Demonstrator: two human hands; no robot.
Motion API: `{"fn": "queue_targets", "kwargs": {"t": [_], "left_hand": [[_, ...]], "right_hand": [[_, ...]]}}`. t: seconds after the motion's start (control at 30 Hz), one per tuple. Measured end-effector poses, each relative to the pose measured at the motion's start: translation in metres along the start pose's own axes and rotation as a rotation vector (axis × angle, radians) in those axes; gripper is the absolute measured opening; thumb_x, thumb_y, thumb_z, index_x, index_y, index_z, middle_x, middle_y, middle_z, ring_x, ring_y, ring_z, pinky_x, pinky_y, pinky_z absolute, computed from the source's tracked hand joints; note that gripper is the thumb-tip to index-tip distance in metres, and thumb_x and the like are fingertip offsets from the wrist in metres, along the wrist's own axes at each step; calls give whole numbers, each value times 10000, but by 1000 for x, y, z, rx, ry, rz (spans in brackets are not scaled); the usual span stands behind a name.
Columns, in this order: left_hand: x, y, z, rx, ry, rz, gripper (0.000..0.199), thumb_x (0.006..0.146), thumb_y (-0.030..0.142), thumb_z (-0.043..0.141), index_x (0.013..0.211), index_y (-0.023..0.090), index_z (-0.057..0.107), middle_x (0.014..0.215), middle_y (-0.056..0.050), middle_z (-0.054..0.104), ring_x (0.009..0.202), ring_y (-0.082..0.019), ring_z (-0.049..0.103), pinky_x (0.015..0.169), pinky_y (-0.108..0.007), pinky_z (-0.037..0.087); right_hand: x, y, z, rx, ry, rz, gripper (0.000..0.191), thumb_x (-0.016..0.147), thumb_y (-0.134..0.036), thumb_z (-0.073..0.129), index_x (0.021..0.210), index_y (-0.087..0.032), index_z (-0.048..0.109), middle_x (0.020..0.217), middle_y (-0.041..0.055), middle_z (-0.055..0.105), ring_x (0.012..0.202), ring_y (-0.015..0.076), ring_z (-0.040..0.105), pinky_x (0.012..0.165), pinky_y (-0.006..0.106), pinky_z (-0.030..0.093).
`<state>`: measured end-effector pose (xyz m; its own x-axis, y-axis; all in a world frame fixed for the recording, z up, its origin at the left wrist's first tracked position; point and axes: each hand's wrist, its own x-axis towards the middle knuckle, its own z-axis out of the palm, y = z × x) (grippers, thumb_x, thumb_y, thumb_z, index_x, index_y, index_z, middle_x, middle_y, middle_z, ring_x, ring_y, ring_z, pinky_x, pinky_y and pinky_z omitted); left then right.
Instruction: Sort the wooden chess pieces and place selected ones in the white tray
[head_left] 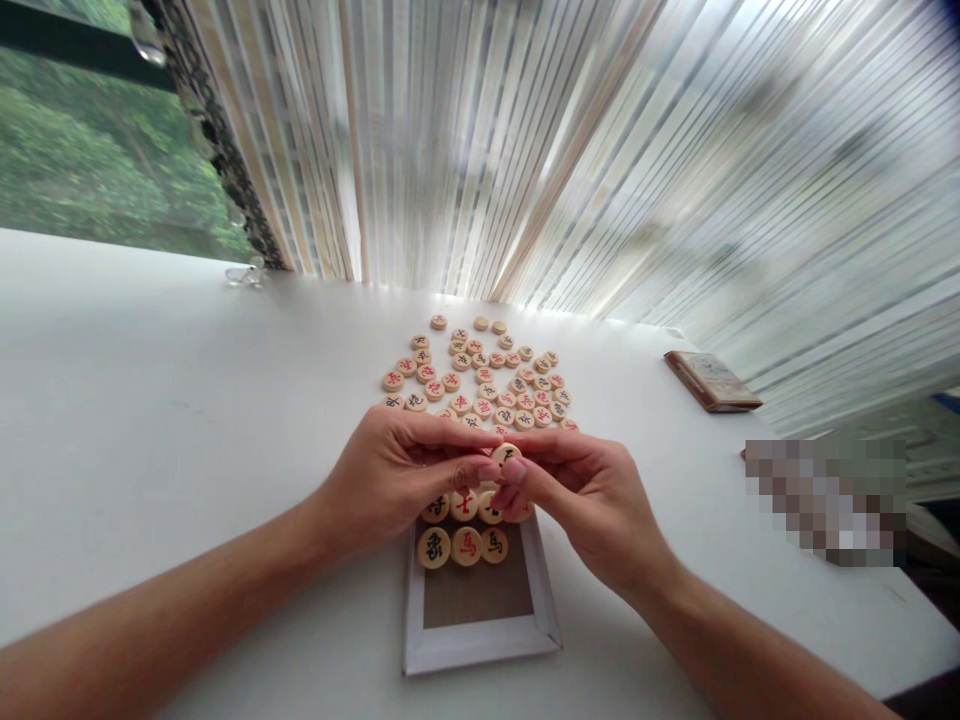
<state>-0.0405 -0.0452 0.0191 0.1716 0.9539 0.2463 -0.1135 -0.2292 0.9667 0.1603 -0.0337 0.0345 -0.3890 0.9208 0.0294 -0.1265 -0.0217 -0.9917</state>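
Note:
Above a white-rimmed tray (480, 648), my left hand (409, 460) and my right hand (581, 480) meet at the fingertips. Between them is a round wooden piece (506, 460) with a black character, partly covered by my right thumb. Both hands pinch it. Inside the tray, below my fingers, lie rows of round pieces: a black-marked piece (433, 548), a red-marked piece (466, 547) and a smaller black-marked piece (494, 545) form the nearest row. My hands partly hide the row behind. The near part of the tray shows its brown bottom.
Beyond my hands, many loose round pieces (484, 376) with red or black characters spread over the white table (187, 420). A small brown box (712, 381) lies at the right. Striped curtains (465, 150) hang behind the table.

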Motion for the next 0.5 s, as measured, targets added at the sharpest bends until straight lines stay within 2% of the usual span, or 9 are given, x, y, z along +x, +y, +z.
{"fn": "queue_targets", "kwargs": {"t": [0.1, 0.23, 0.33, 0.5], "left_hand": [[0, 2, 0, 36, -4, 25, 171, 827, 150, 851, 985, 209, 879, 925, -55, 860, 870, -235, 836, 813, -275, 697], [-1, 4, 2, 144, -34, 124, 221, 845, 103, 815, 1028, 213, 873, 969, -52, 860, 875, -222, 834, 804, -257, 692], [-2, 5, 3, 181, -75, 165, 257, 867, 91, 792, 1083, 212, 862, 988, -49, 860, 870, -203, 830, 796, -238, 685], [-4, 2, 3, 111, -69, 129, 263, 850, 100, 818, 1098, 183, 851, 977, -53, 859, 852, -189, 826, 793, -227, 683]], "right_hand": [[0, 0, 1, 39, 10, 15, 302, 685, -281, 989, 944, -196, 860, 682, 19, 789, 577, 152, 747, 559, 228, 668], [1, 0, 1, 17, 49, 26, 294, 609, -279, 1023, 825, -186, 846, 657, 16, 780, 537, 151, 724, 519, 226, 655], [0, -1, 0, -22, 57, 14, 264, 660, -308, 1002, 810, -171, 832, 625, 21, 766, 501, 145, 705, 479, 206, 625], [-3, 0, 2, -24, 14, 2, 229, 766, -327, 943, 918, -186, 844, 650, 21, 774, 512, 137, 710, 495, 194, 616]]}}
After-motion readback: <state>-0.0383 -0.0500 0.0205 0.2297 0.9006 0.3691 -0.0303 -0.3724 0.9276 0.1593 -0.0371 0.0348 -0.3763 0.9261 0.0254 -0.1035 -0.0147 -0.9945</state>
